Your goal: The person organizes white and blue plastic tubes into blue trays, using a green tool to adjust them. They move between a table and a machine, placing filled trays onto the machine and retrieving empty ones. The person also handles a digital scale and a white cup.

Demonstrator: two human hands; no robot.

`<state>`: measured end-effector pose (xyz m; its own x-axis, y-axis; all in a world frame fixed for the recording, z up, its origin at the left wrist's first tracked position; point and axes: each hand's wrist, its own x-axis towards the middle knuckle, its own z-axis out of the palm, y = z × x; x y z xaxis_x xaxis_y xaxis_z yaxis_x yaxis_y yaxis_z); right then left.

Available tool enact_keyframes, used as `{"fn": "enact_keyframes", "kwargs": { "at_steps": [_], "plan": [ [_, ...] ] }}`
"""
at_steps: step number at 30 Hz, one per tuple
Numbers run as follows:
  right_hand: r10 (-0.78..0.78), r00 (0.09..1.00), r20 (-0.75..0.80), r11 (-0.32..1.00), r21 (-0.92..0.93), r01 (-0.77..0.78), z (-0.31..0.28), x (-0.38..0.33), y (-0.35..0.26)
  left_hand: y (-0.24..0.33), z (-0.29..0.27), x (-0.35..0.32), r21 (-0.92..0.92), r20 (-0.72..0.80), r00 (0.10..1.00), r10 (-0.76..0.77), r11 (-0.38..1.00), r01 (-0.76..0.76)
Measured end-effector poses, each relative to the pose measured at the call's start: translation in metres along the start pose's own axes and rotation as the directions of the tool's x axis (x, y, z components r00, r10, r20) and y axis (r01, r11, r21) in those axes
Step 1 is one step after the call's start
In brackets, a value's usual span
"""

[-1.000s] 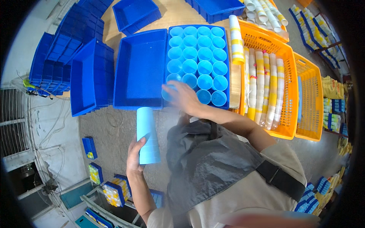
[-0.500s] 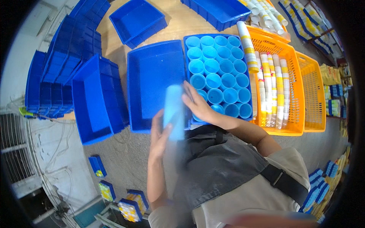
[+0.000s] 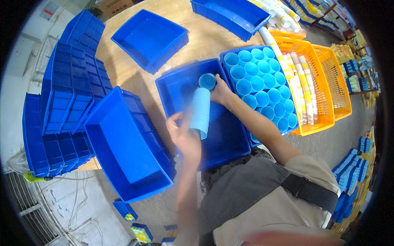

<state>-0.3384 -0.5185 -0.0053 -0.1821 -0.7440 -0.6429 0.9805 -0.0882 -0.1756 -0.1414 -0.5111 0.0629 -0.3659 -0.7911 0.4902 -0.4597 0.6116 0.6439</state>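
The left hand (image 3: 186,135) is blurred, its grip clamped on a slanted stack of light-blue cups (image 3: 200,108); the mouth of the stack points down toward the wearer, and several fingertips are hidden behind the plastic. The right hand (image 3: 223,92) has its grip closed on a single blue cup (image 3: 207,82), mouth toward the camera, the far fingers concealed. Stack and single cup overlap in this view, and whether they touch is uncertain. Both are above an open blue tray (image 3: 225,135) at the near edge of the wooden counter (image 3: 174,14), an edge mostly covered by trays. Immediately right, a second tray (image 3: 292,130) contains close rows of upright cups; the right forearm obscures its near-left corner. Farther right, an orange basket (image 3: 326,98) holds yellow-and-white tubes (image 3: 308,86), their far ends partly covered. Nested blue bins (image 3: 65,90) line the counter's left edge, a tilted bin (image 3: 131,143) stands at its near-left corner, and a long bin (image 3: 230,14) toward the far edge is cut off by the frame.
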Motion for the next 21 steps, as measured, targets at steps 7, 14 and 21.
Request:
{"fn": "enact_keyframes", "kwargs": {
  "at_steps": [7,14,21],
  "plan": [
    [0.182,0.981,0.066,0.911,-0.388,-0.143,0.01,0.0,0.045,-0.017,-0.004,0.01,0.09,-0.064,0.985,0.158,0.984,-0.152],
    [0.361,0.929,0.083,0.924,-0.165,-0.344,0.023,-0.007,0.043,-0.023,-0.012,0.012,0.014,-0.065,0.991,-0.119,0.993,0.12],
    [0.202,0.972,0.122,0.961,-0.217,-0.172,0.017,0.057,0.067,-0.047,-0.026,0.019,0.258,-0.161,0.987,-0.018,0.964,0.059]
  ]
}}
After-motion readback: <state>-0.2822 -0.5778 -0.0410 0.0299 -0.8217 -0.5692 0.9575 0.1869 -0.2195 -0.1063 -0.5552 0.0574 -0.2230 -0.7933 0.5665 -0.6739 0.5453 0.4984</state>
